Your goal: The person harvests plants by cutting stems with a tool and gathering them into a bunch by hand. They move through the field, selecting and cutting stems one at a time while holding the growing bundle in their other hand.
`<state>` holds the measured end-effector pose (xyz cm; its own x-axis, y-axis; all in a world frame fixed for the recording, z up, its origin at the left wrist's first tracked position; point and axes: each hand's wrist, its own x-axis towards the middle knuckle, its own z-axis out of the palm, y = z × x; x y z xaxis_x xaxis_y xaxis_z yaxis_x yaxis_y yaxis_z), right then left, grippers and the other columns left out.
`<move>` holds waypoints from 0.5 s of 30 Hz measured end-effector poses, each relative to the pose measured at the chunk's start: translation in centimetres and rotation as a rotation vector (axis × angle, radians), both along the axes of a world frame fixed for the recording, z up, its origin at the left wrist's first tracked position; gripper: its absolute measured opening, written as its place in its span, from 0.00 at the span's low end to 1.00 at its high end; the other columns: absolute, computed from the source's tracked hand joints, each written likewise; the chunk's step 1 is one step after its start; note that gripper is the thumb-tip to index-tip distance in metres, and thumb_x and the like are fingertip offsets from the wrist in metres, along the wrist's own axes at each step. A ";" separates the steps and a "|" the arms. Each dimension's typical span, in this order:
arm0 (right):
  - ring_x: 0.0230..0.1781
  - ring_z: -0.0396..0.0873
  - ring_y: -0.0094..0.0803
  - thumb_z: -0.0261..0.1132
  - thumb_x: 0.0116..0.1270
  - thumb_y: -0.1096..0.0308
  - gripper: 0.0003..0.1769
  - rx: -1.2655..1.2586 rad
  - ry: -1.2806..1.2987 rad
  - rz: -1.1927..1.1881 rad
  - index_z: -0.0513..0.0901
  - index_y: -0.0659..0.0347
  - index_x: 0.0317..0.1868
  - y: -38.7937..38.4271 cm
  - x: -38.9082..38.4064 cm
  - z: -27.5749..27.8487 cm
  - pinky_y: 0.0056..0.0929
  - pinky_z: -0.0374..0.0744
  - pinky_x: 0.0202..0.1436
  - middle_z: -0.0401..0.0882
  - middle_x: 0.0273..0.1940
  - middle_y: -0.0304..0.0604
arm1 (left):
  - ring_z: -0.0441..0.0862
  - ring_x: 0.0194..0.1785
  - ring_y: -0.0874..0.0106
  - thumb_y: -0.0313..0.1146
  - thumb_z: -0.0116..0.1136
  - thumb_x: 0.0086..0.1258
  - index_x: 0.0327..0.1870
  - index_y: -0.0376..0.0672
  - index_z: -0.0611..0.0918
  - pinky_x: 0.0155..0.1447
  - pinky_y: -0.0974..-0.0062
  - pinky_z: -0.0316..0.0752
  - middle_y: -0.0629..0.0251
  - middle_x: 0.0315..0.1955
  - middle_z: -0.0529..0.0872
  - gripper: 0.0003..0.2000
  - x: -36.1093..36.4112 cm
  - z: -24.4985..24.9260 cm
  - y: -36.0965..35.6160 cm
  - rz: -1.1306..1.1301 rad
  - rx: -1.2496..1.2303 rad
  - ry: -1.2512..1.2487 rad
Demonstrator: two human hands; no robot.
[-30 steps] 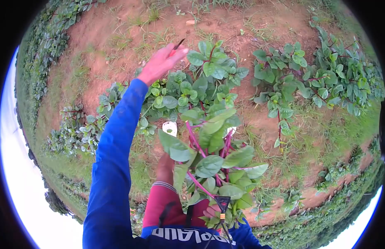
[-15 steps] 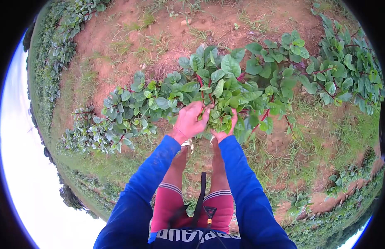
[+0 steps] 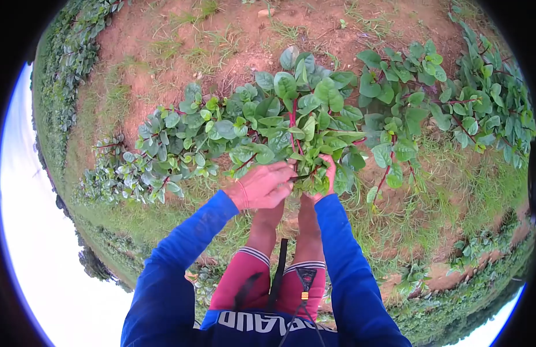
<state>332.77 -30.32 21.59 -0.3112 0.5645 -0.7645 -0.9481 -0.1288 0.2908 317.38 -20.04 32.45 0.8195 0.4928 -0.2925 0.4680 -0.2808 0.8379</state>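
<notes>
My left hand (image 3: 265, 185) is closed, its fingertips pinching a thin dark strip (image 3: 298, 178) that I cannot identify further. The strip lies against a bunch of leafy green shoots (image 3: 315, 184). My right hand (image 3: 327, 176) wraps round this bunch from the right, with the thumb and fingers partly hidden by leaves. Right beyond both hands grows a leafy plant with red stems (image 3: 293, 118) and broad green leaves. Some of its foliage overlaps the bunch, so the border between them is hard to see.
The row of leafy plants runs on to the left (image 3: 175, 144) and the right (image 3: 470, 110). Reddish bare soil (image 3: 239, 34) with grass tufts lies beyond it. Grass (image 3: 441, 191) covers the ground on the near right. My legs (image 3: 265, 228) stand just behind the bunch.
My left hand has shifted down and slightly left, and the dark strip now shows at its fingertips. My right hand and the bunch have come slightly right and lower.
</notes>
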 end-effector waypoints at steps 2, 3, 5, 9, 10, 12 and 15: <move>0.41 0.75 0.42 0.60 0.62 0.53 0.26 0.141 0.191 -0.296 0.78 0.64 0.53 -0.3 -0.4 -0.1 0.41 0.78 0.47 0.77 0.42 0.48 | 0.82 0.47 0.46 0.37 0.51 0.70 0.42 0.35 0.80 0.47 0.53 0.76 0.45 0.40 0.83 0.13 -1.2 -0.3 4.7 0.059 -0.128 0.202; 0.41 0.75 0.42 0.60 0.62 0.53 0.26 0.138 0.191 -0.291 0.78 0.64 0.53 -0.5 -0.7 -0.1 0.41 0.78 0.47 0.77 0.42 0.48 | 0.82 0.49 0.44 0.40 0.49 0.72 0.45 0.35 0.80 0.48 0.53 0.74 0.43 0.43 0.84 0.16 -2.1 -2.1 6.7 0.129 -0.080 0.210; 0.38 0.70 0.39 0.60 0.61 0.52 0.28 0.144 0.226 -0.309 0.76 0.64 0.55 -0.8 -0.8 0.3 0.36 0.75 0.43 0.71 0.38 0.46 | 0.81 0.49 0.42 0.45 0.47 0.73 0.44 0.35 0.80 0.51 0.51 0.74 0.40 0.43 0.84 0.19 -1.7 -6.6 10.3 0.220 -0.052 0.539; 0.35 0.67 0.36 0.61 0.61 0.51 0.30 0.160 0.232 -0.373 0.74 0.63 0.57 -1.2 -1.7 -0.2 0.32 0.72 0.38 0.67 0.35 0.43 | 0.81 0.51 0.40 0.49 0.44 0.73 0.44 0.33 0.81 0.57 0.47 0.73 0.37 0.42 0.85 0.24 1.7 -16.0 14.2 0.061 -0.019 0.576; 0.35 0.67 0.35 0.61 0.61 0.51 0.30 0.176 0.233 -0.390 0.74 0.62 0.57 -1.3 -1.8 0.0 0.31 0.72 0.37 0.67 0.34 0.43 | 0.81 0.51 0.40 0.50 0.43 0.72 0.44 0.33 0.82 0.60 0.46 0.73 0.37 0.42 0.85 0.25 3.5 -17.0 14.0 -0.047 -0.019 0.627; 0.35 0.66 0.34 0.61 0.60 0.49 0.31 0.205 0.235 -0.402 0.74 0.61 0.58 -1.8 -1.5 0.4 0.30 0.71 0.35 0.66 0.34 0.41 | 0.81 0.52 0.40 0.49 0.43 0.72 0.46 0.32 0.82 0.60 0.47 0.74 0.38 0.43 0.86 0.25 3.7 -18.4 13.8 -0.228 0.041 0.621; 0.32 0.65 0.34 0.60 0.57 0.49 0.32 0.253 0.321 -0.429 0.74 0.63 0.56 -3.2 0.0 0.3 0.33 0.69 0.33 0.68 0.34 0.42 | 0.83 0.51 0.44 0.48 0.41 0.74 0.47 0.38 0.84 0.59 0.48 0.76 0.40 0.45 0.86 0.24 -2.6 -19.1 15.6 -0.427 0.256 0.772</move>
<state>332.81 -33.53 21.91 -0.2080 0.8434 -0.4953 -0.8003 0.1443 0.5819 314.78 -4.39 13.35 0.5697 0.3187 -0.7576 0.6857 -0.6925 0.2243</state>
